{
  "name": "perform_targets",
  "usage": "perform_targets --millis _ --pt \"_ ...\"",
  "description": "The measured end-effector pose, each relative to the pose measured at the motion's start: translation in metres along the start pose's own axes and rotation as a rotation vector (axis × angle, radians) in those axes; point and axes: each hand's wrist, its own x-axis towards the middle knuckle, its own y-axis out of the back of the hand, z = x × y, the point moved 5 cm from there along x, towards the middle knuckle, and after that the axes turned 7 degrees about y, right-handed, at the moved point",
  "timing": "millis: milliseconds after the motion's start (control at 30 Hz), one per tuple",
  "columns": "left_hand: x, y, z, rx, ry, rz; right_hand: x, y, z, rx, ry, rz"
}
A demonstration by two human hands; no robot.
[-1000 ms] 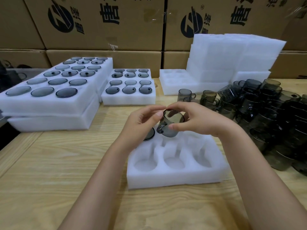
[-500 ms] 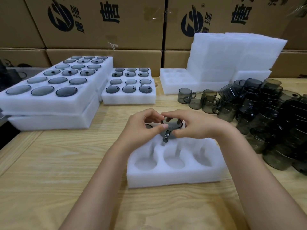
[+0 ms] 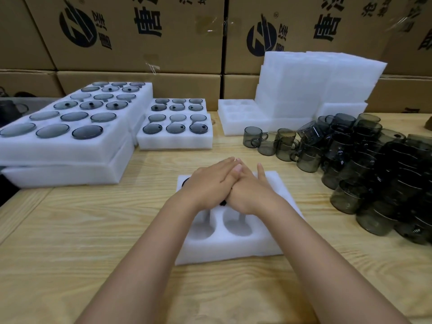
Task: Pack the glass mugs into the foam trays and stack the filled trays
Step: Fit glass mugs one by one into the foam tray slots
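A white foam tray (image 3: 233,244) with round pockets lies on the wooden table in front of me. My left hand (image 3: 210,183) and my right hand (image 3: 251,190) lie flat, fingers straight and overlapping, pressing down on a smoky glass mug (image 3: 223,203) in the tray's back row. Only a dark sliver of that mug shows under my palms. Another mug's rim (image 3: 185,181) peeks out at the tray's back left corner. The near pockets hold nothing.
A heap of loose grey mugs (image 3: 364,164) fills the right side. Filled foam trays (image 3: 70,127) are stacked at the left, a smaller filled stack (image 3: 175,122) behind the middle. Empty foam trays (image 3: 313,87) pile up at the back right before cardboard boxes (image 3: 140,31).
The mug held above the tray went down into a back pocket. Both hands let go of its rim and flattened on top of it.
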Motion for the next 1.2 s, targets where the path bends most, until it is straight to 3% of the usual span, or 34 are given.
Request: perform_targets --millis 133,233,267,300,367,433,500,633,767,867,933,1033,1100,1200 --pt "0.001 0.001 0.000 0.060 0.046 -0.009 0.004 0.002 0.001 0.009 -0.018 0.033" --pt "-0.006 0.016 -0.007 0.286 0.084 0.233 0.006 0.000 0.001 0.015 -0.051 0.144" --pt "-0.010 0.025 -0.015 0.264 0.112 0.347 0.007 0.001 0.001 0.050 -0.073 0.190" --pt "-0.013 0.034 -0.025 0.127 0.147 0.443 0.008 0.003 0.001 0.088 -0.096 0.226" --pt "-0.023 0.042 -0.053 -0.412 0.227 0.539 0.012 0.004 0.001 0.125 -0.127 0.254" --pt "-0.031 0.036 -0.075 -0.987 0.281 0.525 0.019 0.005 0.000 0.138 -0.139 0.251" --pt "-0.032 0.024 -0.087 -1.256 0.322 0.461 0.027 0.007 0.001 0.145 -0.141 0.246" --pt "-0.027 0.022 -0.092 -1.157 0.283 0.439 0.039 0.010 0.002 0.157 -0.135 0.252" --pt "-0.027 0.020 -0.095 -1.263 0.281 0.432 0.039 0.008 0.006 0.200 -0.112 0.243" --pt "-0.026 0.019 -0.096 -1.269 0.281 0.443 0.034 0.019 0.011 0.494 -0.087 0.260" --pt "-0.025 0.019 -0.097 -1.259 0.279 0.451 0.029 0.042 0.030 0.653 -0.109 0.413" --pt "-0.024 0.018 -0.099 -1.255 0.272 0.465 0.019 0.086 0.085 0.209 -0.264 0.629" --pt "-0.023 0.018 -0.100 -1.254 0.269 0.472 0.016 0.102 0.121 -0.075 -0.391 0.543" --pt "-0.022 0.017 -0.101 -1.265 0.268 0.473 0.017 0.106 0.156 -0.268 -0.507 0.311"
